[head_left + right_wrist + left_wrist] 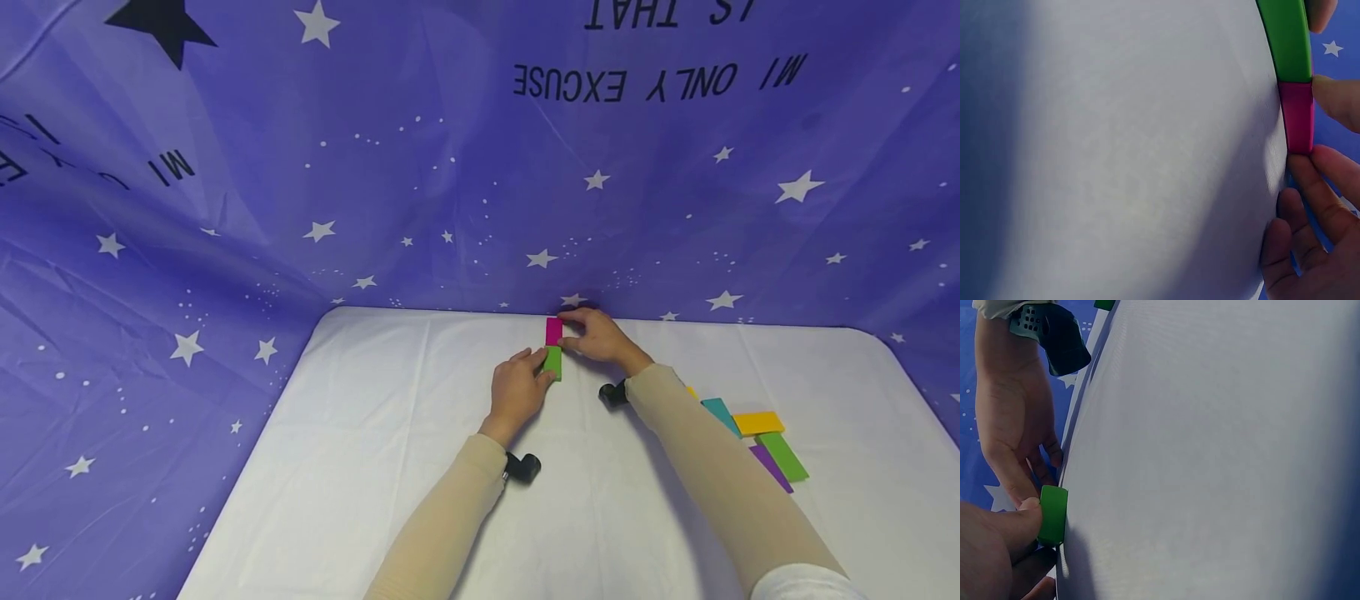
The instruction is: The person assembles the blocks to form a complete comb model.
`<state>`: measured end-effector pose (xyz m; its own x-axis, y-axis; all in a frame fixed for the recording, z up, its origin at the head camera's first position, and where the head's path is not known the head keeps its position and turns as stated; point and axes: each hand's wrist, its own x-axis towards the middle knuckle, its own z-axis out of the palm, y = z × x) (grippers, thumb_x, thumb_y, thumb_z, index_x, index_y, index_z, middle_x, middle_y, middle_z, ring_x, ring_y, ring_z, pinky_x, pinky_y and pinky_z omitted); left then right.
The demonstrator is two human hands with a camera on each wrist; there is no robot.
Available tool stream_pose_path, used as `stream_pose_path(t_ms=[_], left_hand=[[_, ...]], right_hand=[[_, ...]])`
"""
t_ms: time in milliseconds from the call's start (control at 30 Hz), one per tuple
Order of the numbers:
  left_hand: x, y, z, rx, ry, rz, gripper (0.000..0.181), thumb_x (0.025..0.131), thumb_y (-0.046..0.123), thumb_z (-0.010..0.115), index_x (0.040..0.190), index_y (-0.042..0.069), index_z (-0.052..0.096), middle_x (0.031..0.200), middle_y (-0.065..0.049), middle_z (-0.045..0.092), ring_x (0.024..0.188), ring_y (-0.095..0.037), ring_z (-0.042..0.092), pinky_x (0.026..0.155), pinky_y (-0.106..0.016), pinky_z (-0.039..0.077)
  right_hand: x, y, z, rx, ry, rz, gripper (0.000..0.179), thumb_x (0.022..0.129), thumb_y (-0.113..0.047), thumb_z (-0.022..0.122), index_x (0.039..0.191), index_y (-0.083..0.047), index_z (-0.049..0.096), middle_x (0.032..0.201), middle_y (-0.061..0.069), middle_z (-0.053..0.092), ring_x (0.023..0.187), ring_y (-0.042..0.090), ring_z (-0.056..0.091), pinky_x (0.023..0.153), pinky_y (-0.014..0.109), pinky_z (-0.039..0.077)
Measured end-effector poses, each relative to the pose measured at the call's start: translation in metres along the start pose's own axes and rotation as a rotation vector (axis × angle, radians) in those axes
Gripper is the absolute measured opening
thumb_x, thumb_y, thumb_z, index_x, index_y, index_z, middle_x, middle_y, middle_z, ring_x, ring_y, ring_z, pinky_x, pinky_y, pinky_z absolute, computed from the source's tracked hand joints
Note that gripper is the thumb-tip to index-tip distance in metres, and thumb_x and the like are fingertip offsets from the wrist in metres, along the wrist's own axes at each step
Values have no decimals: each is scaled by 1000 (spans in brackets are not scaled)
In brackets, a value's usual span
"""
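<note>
The magenta block [554,331] lay near the worktop's [375,433] far edge, touching the green block [553,364] at its six o'clock end. The left hand [519,390] pinched the green block, fingers parted only by its length; the right hand's [600,337] thumb and forefinger similarly spanned the magenta block. Uneven pressure from either hand could have skewed the joint; an overlong push toward twelve could have driven the pair into the curtain [487,217]. A low right sleeve [705,450] risked disturbing the loose blocks [783,457] at four o'clock.
</note>
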<state>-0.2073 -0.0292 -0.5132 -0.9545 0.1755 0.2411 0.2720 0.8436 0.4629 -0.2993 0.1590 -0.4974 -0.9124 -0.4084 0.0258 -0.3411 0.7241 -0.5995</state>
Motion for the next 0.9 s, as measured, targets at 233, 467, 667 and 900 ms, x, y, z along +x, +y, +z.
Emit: stream_pose_path(t_ms=[233, 467, 667, 900], left_hand=[[1, 0, -1, -10, -2, -10, 46, 92, 33, 72, 134, 15, 67, 123, -5, 71, 125, -19, 61, 102, -43, 48], [1, 1, -1, 6, -4, -15, 46, 92, 34, 73, 133, 15, 68, 123, -6, 71, 124, -19, 61, 101, -44, 48], [2, -1, -2, -27, -32, 0, 48, 95, 35, 69, 137, 12, 64, 127, -9, 69, 125, -22, 60, 102, -45, 47], [11, -8, -8, -88, -24, 66, 50, 96, 31, 69, 139, 8, 61, 136, -9, 64, 128, -24, 58, 108, -42, 45]], right_hand=[[1, 1, 1, -9, -9, 8, 57, 90, -23, 73, 140, 2, 57, 143, 26, 52, 138, 43, 41, 118, 54, 27], [-2, -1, 0, 3, -3, -13, 58, 90, -22, 72, 141, 1, 55, 143, 25, 53, 137, 44, 42, 117, 55, 28], [-18, -4, -13, -27, 41, -30, 59, 92, -24, 72, 143, -2, 54, 144, 25, 51, 136, 44, 41, 115, 58, 30], [-54, -8, -37, -191, 197, -137, 61, 90, -26, 74, 143, -1, 54, 141, 24, 53, 132, 47, 43, 111, 61, 32]])
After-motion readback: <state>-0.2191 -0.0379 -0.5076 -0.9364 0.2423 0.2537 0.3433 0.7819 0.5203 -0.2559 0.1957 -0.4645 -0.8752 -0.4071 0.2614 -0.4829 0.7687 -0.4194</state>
